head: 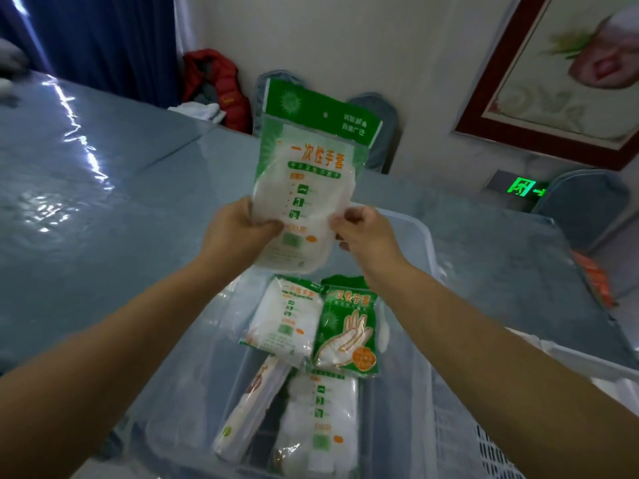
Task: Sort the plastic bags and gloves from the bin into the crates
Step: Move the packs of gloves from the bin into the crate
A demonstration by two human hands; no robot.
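Green-and-white glove packet (304,188) held upright above clear plastic bin (420,243), lower edge pinched between left hand (235,229) and right hand (366,233). Below in bin: three more glove packs (347,326) and long narrow bag roll (249,406). White crate (501,451) just beside, on blue tablecloth (103,202).

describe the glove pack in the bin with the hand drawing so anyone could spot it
Start at the clear plastic bin below both hands. Among the packs inside, look right of centre: the green glove pack. Only it shows a hand drawing; its neighbours are mostly white.
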